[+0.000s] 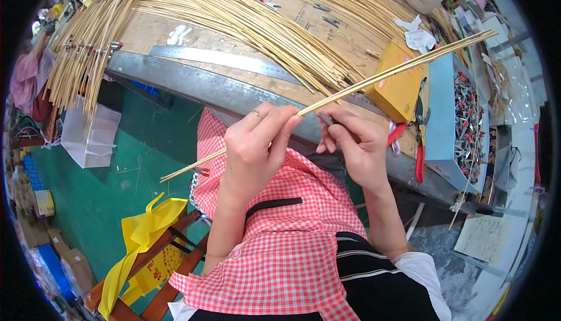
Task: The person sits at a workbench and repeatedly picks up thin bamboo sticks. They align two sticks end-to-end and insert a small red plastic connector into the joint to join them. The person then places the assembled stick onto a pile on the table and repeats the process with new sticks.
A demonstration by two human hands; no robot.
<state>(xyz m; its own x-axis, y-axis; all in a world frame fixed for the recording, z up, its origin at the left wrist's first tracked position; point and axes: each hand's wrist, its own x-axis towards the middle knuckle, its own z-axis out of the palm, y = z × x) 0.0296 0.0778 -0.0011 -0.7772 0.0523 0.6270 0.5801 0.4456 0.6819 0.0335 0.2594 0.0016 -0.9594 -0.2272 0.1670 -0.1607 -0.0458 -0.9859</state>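
Observation:
My left hand (252,146) is closed round a few thin bamboo sticks (403,68). They slant from the lower left, above the green floor, up to the far right over the table. A small clip (200,171) with a reddish end shows at their lower left part. Close by, my right hand (363,146) has its thumb and fingers pinched on a small dark grey piece (326,118), just under the sticks; its exact kind is not clear.
Long bamboo sticks (234,20) lie on the wooden table with a steel ruler (222,58). At the right are a yellow box (397,81), red-handled pliers (420,157) and a blue box (442,116) full of clips. Clipped sticks (87,70) overhang the left edge.

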